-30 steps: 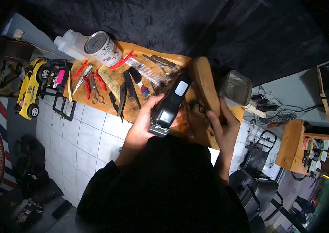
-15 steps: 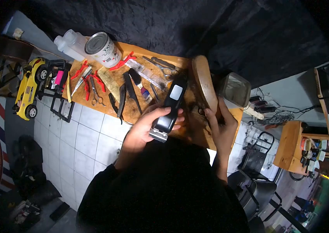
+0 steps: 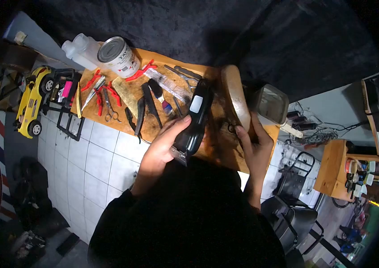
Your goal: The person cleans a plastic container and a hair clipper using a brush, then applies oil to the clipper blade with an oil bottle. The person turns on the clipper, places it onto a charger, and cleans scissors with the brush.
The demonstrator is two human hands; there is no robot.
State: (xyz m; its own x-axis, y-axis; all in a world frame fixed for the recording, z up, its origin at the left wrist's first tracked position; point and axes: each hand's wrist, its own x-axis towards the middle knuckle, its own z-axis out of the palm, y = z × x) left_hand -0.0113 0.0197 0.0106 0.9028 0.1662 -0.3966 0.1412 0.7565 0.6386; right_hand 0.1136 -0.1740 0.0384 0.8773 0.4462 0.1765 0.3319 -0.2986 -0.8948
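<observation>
My left hand is wrapped round a black hair clipper, its metal blade pointing down toward me. In my right hand is the lower end of a long wooden-backed brush, pinched between thumb and fingers and standing up over the table. Bristles, if any, are hidden on its dark side. Left of the clipper lie a brush with dark bristles, a black comb and a silvery strip. Scissors rest behind the clipper.
The wooden table also bears a can, red clips and more scissors. Translucent bottles stand at its left, a clear container at its right. Beyond are a yellow toy car and a black chair.
The clipper has turned in my left hand, its blade tilting more sideways, and has shifted slightly left. My right hand and the wooden brush have barely moved.
</observation>
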